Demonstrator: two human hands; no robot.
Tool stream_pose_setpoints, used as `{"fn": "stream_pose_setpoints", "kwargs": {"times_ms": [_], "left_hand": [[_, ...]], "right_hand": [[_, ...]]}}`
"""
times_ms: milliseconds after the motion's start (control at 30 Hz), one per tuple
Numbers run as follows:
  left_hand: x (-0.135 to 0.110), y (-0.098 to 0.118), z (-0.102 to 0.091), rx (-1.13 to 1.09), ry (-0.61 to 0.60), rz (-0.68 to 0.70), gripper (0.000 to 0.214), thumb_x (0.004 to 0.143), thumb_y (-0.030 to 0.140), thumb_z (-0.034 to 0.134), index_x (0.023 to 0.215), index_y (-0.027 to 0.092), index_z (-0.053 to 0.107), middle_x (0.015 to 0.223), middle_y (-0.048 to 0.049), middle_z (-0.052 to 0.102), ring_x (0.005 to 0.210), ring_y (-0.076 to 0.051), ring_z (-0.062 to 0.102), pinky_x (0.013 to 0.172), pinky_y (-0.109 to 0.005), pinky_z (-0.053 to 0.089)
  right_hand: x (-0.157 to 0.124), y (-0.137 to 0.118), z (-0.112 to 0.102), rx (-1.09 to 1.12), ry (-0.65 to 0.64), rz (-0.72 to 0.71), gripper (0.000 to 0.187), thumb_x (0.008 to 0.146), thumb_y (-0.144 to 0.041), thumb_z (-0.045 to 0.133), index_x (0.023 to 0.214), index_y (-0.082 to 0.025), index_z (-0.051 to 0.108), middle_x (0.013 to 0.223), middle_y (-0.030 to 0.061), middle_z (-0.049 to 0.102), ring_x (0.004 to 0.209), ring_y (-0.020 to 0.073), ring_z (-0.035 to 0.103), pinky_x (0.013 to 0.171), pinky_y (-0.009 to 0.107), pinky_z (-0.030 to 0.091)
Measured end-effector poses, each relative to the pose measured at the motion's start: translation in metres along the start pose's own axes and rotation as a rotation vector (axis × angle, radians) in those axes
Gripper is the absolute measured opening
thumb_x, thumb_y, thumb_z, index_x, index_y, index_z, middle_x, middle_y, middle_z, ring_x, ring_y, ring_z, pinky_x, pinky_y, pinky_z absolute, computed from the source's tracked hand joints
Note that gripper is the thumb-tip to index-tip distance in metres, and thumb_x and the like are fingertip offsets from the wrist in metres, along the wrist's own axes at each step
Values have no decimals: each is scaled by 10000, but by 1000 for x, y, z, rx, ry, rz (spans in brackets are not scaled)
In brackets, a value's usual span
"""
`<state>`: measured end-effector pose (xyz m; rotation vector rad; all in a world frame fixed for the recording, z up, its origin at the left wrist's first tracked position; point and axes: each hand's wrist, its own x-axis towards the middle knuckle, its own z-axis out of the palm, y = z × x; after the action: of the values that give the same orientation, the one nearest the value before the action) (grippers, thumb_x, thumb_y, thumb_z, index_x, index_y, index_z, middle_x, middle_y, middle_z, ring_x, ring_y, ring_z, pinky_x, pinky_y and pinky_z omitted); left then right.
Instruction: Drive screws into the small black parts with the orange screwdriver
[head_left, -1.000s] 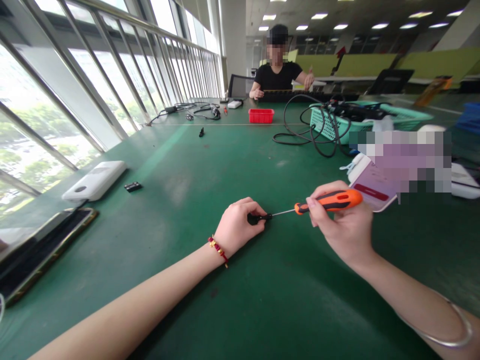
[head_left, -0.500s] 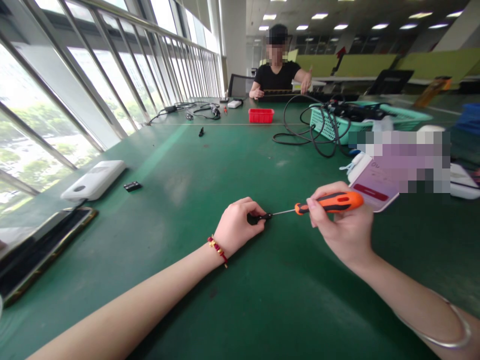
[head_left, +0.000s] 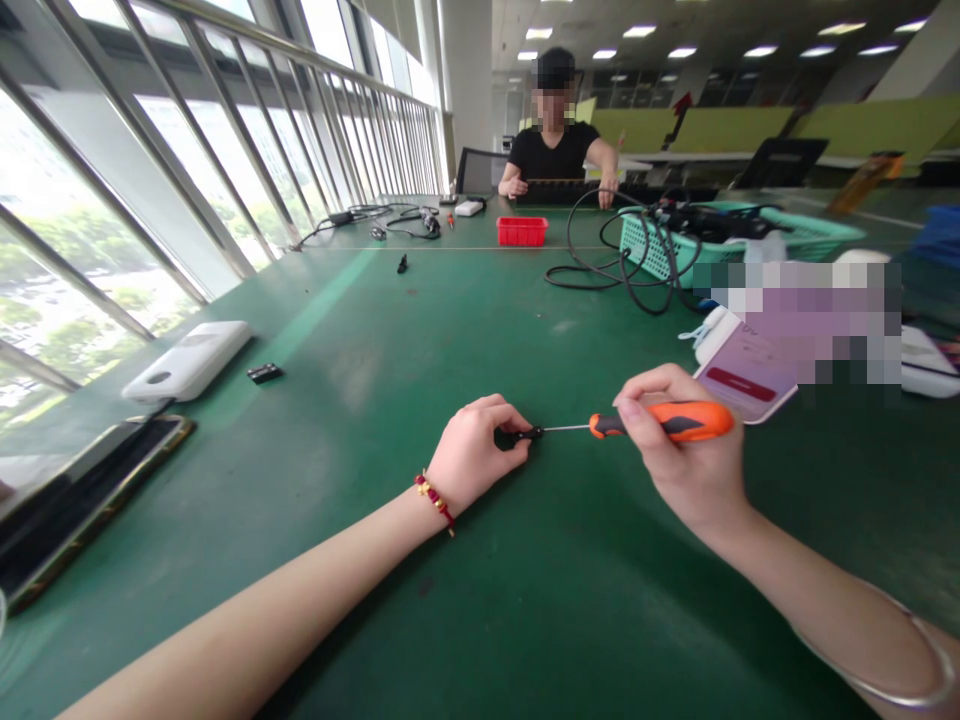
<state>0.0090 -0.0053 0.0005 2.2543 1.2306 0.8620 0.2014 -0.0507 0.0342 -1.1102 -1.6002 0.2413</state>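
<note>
My left hand rests on the green table, pinching a small black part between thumb and forefinger. What kind of part it is I cannot make out, since the fingers cover most of it. My right hand is closed round the orange and black handle of a screwdriver. The thin shaft lies nearly level, pointing left, and its tip meets the right end of the black part.
A white power bank, a black block and a phone lie left. Another phone lies right, below a teal basket trailing black cables. A red bin stands before a person across the table.
The screwdriver's handle has dropped slightly and turned in my right hand, whose grip has shifted. My left hand stays put. The person opposite has lowered a hand.
</note>
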Motion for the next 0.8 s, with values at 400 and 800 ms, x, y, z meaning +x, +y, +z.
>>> {"fn": "stream_pose_setpoints", "kwargs": {"times_ms": [400,800], "left_hand": [[0,4,-1,25,2,-2,105,698,132,600,745,182,681,790,-12,650,739,-141,613,717,-250,497],[0,3,-1,30,-1,3,102,689,117,604,733,176,675,789,-11,649,742,-142,610,717,-252,490]], "right_hand": [[-1,-2,2,16,-26,-10,242,774,-308,601,982,-255,488,626,-34,494,500,128,495,498,284,422],[1,0,3,83,8,-90,447,704,-226,642,1112,-243,457,911,42,560,808,188,590,743,352,503]]}}
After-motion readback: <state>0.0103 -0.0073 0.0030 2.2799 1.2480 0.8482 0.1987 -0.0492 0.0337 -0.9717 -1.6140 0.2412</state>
